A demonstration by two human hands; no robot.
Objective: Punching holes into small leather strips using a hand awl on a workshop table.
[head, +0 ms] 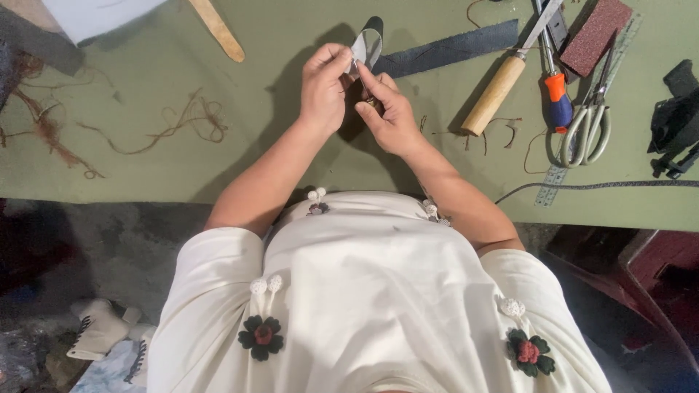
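Landmark: the green surface (277, 51). Loose brown threads (175, 127) are lying on its left part. Over its middle, the left hand (324, 87) is closing its fingertips on the lower edge of a small grey leather piece (365, 45), which is standing just above and beside the thumb. The right hand (389, 113) is sitting immediately right of it, fingers curled, pressing against the piece's base. A dark leather strip (451, 45) is lying behind the piece. Further right, a wooden-handled tool (495, 94), an orange-handled screwdriver (557, 98) and scissors (588, 124) are resting on the surface.
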